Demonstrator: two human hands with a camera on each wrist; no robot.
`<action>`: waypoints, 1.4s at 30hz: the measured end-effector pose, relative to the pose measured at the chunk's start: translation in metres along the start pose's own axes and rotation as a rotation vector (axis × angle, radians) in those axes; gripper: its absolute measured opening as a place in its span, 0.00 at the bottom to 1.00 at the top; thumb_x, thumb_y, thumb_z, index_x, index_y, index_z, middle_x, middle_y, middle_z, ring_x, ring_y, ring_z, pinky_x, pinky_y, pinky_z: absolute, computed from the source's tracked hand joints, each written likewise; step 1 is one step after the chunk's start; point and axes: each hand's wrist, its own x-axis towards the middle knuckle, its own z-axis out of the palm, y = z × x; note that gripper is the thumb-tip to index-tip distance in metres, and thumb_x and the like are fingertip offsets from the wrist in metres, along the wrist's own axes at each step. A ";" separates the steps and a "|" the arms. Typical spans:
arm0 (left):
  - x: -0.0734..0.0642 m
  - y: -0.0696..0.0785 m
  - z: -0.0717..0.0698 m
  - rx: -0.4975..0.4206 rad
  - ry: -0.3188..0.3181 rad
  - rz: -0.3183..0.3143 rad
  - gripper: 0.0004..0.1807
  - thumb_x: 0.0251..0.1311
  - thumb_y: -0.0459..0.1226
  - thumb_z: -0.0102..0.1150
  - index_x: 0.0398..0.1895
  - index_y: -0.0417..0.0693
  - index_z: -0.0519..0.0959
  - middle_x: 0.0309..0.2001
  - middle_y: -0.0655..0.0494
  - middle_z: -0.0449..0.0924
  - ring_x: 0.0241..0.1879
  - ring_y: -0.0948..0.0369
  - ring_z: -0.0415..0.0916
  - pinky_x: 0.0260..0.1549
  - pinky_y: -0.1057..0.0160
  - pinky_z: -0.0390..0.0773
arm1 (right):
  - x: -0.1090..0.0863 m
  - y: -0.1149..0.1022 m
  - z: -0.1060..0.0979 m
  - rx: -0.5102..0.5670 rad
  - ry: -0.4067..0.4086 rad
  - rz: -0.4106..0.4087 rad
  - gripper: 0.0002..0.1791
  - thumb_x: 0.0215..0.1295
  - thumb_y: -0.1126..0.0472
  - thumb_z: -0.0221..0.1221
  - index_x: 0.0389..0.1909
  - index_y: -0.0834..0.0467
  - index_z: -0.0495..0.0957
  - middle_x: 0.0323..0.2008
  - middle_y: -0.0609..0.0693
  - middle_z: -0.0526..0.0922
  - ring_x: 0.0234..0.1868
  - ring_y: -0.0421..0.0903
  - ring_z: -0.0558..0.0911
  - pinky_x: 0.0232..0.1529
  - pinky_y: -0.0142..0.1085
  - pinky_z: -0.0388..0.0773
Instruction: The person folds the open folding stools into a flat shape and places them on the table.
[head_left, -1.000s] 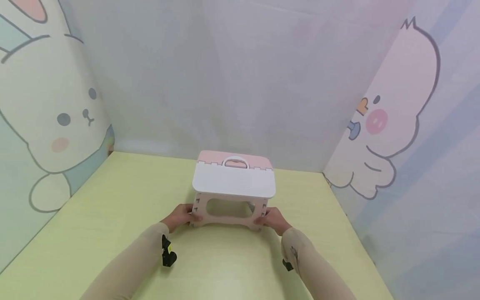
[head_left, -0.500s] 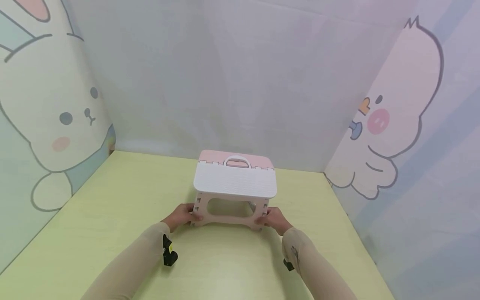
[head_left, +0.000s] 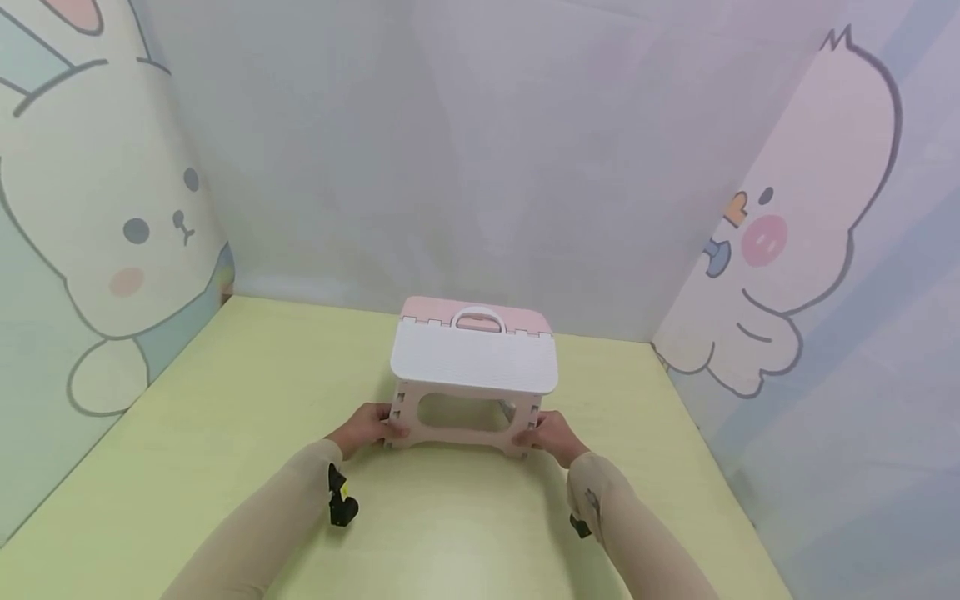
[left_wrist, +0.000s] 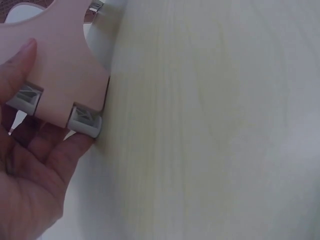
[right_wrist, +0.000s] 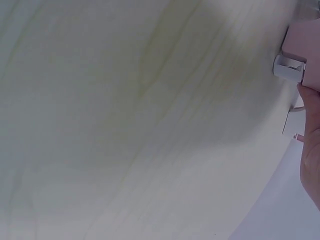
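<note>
Between the two hands stands the stool point(head_left: 474, 379), upright and, so far as the head view shows, on the table point(head_left: 457, 525). The left hand point(head_left: 366, 428) pinches one edge of the leg panel point(head_left: 463, 436), thumb on its face and fingers behind; the right hand point(head_left: 553, 437) grips the opposite edge likewise, though the right wrist view cuts much of it off. The stool looks like moulded plastic, so probably light, stiff and not fragile, with smooth faces a thumb might slide on. Beside the left fingers, the notched joints point(left_wrist: 85, 120) look as if they could fold or nip skin under a squeeze. Holding low on both edges should keep it level; above and beyond the hands, the handle point(head_left: 478, 311) seems the natural one-handed hold.
</note>
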 end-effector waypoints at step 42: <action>0.003 0.000 0.001 0.010 -0.008 -0.025 0.30 0.54 0.36 0.69 0.58 0.30 0.72 0.54 0.37 0.76 0.46 0.51 0.76 0.46 0.50 0.76 | 0.005 0.007 0.000 0.010 -0.027 -0.010 0.19 0.41 0.69 0.68 0.40 0.68 0.83 0.43 0.58 0.84 0.43 0.50 0.82 0.46 0.48 0.78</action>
